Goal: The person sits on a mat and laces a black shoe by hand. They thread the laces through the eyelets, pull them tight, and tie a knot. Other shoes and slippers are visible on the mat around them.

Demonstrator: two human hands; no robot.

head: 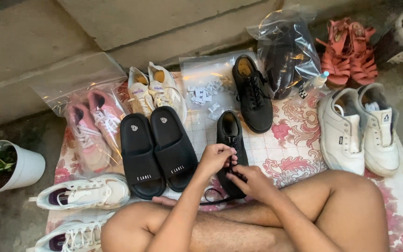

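A black lace-up shoe [230,135] lies on a floral cloth [295,154] in front of my crossed legs. My left hand [215,157] pinches its black lace [213,196] near the eyelets. My right hand [252,181] rests over the toe end of that shoe and also holds the lace. A loop of the lace trails toward my knee. The matching black shoe [253,93] lies farther back, apart from both hands.
Black slides [157,149] lie left of the shoe. Pink sneakers in a clear bag [92,130], cream sneakers [157,91], white sneakers [357,128], more white sneakers [85,192], red sandals [348,51], a bagged dark shoe [285,51], paper tags [206,95], a potted plant [5,168].
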